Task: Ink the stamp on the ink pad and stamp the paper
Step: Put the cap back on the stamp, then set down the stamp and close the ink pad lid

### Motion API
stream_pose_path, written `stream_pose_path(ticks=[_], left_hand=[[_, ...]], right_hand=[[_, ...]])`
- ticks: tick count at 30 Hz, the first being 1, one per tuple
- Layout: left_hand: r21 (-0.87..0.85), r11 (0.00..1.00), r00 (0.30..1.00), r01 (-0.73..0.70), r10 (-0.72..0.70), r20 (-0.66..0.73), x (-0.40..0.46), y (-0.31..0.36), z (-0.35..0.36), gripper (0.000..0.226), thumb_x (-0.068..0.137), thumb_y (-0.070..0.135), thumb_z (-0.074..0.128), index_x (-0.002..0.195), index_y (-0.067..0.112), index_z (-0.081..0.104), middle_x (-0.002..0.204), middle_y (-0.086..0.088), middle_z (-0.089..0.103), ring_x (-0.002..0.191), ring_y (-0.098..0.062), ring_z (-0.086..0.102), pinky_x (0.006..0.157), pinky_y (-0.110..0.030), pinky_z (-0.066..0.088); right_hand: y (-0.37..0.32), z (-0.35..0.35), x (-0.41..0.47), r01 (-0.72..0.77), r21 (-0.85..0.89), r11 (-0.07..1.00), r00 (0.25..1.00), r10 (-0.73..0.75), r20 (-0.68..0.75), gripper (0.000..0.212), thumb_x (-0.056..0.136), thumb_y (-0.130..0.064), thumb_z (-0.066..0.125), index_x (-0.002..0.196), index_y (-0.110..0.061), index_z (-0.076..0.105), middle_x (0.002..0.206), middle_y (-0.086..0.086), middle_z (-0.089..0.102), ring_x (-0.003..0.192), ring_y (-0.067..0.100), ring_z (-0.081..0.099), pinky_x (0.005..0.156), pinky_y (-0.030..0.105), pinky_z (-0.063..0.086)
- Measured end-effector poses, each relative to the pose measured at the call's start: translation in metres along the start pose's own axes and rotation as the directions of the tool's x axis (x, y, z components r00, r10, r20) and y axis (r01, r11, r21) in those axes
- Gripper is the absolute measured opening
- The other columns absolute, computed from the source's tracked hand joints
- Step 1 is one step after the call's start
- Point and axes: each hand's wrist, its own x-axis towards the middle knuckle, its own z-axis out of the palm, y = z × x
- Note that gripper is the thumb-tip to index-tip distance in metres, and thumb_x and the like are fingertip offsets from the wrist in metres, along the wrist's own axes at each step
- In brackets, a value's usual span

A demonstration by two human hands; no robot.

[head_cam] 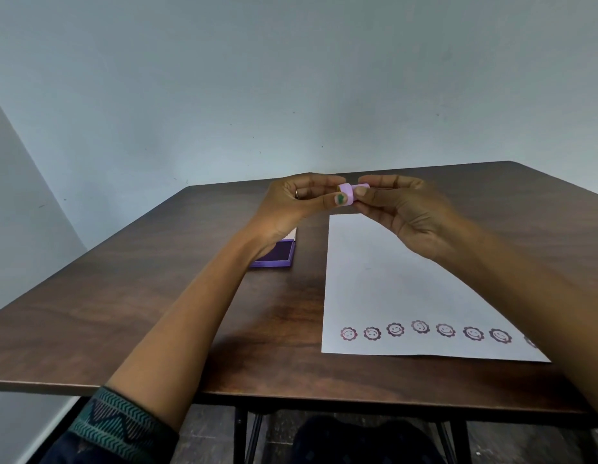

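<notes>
While the small lilac stamp (349, 193) is pinched between the fingers (334, 199) of the left hand (290, 202) and those of the right hand (408, 212), it is held in the air above the far end of the paper (384, 279). A row of flower-face prints (424, 331) is seen along the near edge. The open purple ink pad (280, 254) lies on the counter (140, 296), left of the sheet, partly hidden by the left wrist. Inking is judged the step in hand; the stamp's face must next be turned downward and pressed onto the pad.
</notes>
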Motion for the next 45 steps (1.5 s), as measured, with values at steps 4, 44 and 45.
stream_pose_path(ticks=[4, 44, 45], left_hand=[[0.051, 0.999, 0.999, 0.015, -0.013, -0.036, 0.0, 0.003, -0.013, 0.035, 0.081, 0.02, 0.072, 0.115, 0.027, 0.065, 0.097, 0.011, 0.074, 0.093, -0.001, 0.067, 0.077, -0.006, 0.045], [0.419, 0.886, 0.969, 0.199, -0.115, -0.218, 0.004, -0.038, -0.059, 0.018, 0.089, 0.023, 0.062, 0.103, 0.015, 0.072, 0.094, -0.001, 0.07, 0.083, -0.008, 0.063, 0.085, -0.027, 0.051], [0.417, 0.886, 0.968, 0.201, -0.113, -0.225, 0.005, -0.038, -0.061, 0.017, 0.089, 0.024, 0.062, 0.1, 0.016, 0.072, 0.092, 0.0, 0.069, 0.078, -0.003, 0.061, 0.079, -0.022, 0.049]], right_hand=[[0.002, 0.002, -0.004, 0.129, -0.243, 0.961, 0.987, -0.149, -0.066, 0.035, 0.064, -0.004, 0.079, 0.094, -0.006, 0.062, 0.091, 0.013, 0.071, 0.08, 0.025, 0.072, 0.079, 0.03, 0.059], [0.053, 0.035, 0.07, 0.363, -0.898, 0.248, 0.926, -0.204, 0.318, 0.042, 0.074, -0.027, 0.074, 0.108, -0.007, 0.059, 0.097, 0.011, 0.066, 0.087, 0.023, 0.059, 0.072, 0.029, 0.043], [0.052, 0.036, 0.071, 0.357, -0.897, 0.262, 0.927, -0.213, 0.307, 0.041, 0.077, -0.03, 0.071, 0.109, -0.007, 0.059, 0.098, 0.01, 0.065, 0.086, 0.021, 0.058, 0.071, 0.027, 0.041]])
